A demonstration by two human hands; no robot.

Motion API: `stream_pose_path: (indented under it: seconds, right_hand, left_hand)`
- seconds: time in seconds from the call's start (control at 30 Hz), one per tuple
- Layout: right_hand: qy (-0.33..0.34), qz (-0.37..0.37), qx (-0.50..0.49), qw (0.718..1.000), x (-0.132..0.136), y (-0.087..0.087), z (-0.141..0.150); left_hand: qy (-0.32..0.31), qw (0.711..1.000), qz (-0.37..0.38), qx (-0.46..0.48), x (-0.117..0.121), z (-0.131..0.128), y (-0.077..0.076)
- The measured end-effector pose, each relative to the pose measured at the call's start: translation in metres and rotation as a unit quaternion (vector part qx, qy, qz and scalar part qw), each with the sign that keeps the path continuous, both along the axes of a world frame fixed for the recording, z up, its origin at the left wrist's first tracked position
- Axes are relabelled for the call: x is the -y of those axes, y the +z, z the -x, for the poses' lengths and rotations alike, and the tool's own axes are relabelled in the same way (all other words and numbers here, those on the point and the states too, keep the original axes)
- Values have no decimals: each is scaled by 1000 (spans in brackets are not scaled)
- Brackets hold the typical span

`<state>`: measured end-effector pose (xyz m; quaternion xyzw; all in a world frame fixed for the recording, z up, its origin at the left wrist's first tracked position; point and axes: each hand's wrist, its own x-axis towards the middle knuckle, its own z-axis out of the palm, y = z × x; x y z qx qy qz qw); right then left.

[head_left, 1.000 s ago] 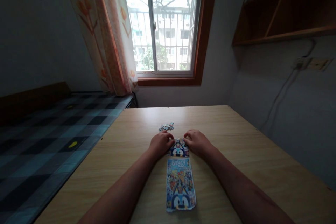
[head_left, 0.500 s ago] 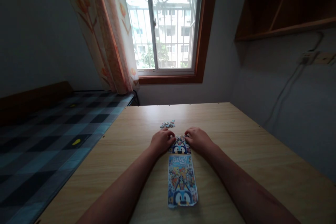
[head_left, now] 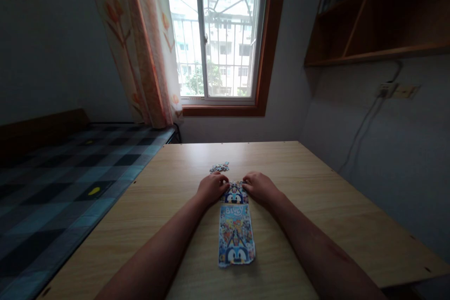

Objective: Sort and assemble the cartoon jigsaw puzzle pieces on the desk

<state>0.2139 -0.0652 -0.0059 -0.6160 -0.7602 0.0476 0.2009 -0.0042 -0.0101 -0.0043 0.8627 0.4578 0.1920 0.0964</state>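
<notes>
A partly assembled jigsaw puzzle (head_left: 235, 196) lies flat on the wooden table, showing a blue cartoon dog's face. At its upper left edge, my left hand (head_left: 213, 187) has its fingers curled against the pieces. My right hand (head_left: 259, 186) presses on the upper right edge, fingers bent together. The fingertips partly cover the puzzle's sides, so any single piece under them is hidden. Just below the puzzle lies a paper reference picture (head_left: 236, 234) with the same dog and the title "Bluey". Beyond my left hand sits a small heap of loose puzzle pieces (head_left: 220, 167).
The light wooden table (head_left: 295, 225) reaches toward the wall under a barred window (head_left: 228, 56). On the left is a bed with a checked cover (head_left: 70, 183), and a curtain (head_left: 140, 65) hangs beyond it. A wooden shelf (head_left: 379, 23) and a socket with a cable (head_left: 388, 89) are on the right wall.
The view has shifted a little, so everything on the table appears slightly farther left. Both hands stay at the puzzle's upper edges with little visible movement.
</notes>
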Motion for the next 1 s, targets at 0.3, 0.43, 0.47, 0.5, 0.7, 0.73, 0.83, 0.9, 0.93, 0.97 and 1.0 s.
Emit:
stream_pose_path:
  seconds: [0.3,0.43,0.47,0.5,0.7,0.73,0.83,0.9,0.93,0.97,1.0]
  right_hand:
    - [-20,-3,-15,1000,-5,-6,-4]
    - [-33,-7,-20,999,-5,-7,-3]
    - [-36,-8,-21,999,-5,-6,-2]
    - [-39,-8,-22,999,-4,-6,-2]
    - [-53,-10,-38,998,-1,-3,-1]
    - [-57,-10,-43,997,0,-3,-1]
    - [-68,-11,-66,995,1,-3,-2]
    - [-72,-8,-87,994,0,-4,-4]
    - [-73,-3,-100,992,-2,-5,-6]
    - [-72,1,-114,991,-3,-6,-7]
    - [-71,2,-126,989,-6,-8,-9]
  left_hand:
    - [-2,1000,-7,-1,-4,-2,-3]
    - [-5,1000,-12,-4,-5,-1,-4]
    - [-5,1000,-13,-3,-4,-1,-4]
    - [-5,1000,-12,-1,-4,-1,-4]
    - [-3,1000,-7,2,-3,-1,-3]
    - [-4,1000,-7,2,-3,-1,-3]
    - [-3,1000,-9,2,-3,-1,-3]
    - [-3,1000,-8,1,-2,-1,-3]
    - [-3,1000,-7,1,-2,-1,-3]
    - [-4,1000,-7,0,-2,-1,-3]
    - [-4,1000,-8,1,-2,-1,-3]
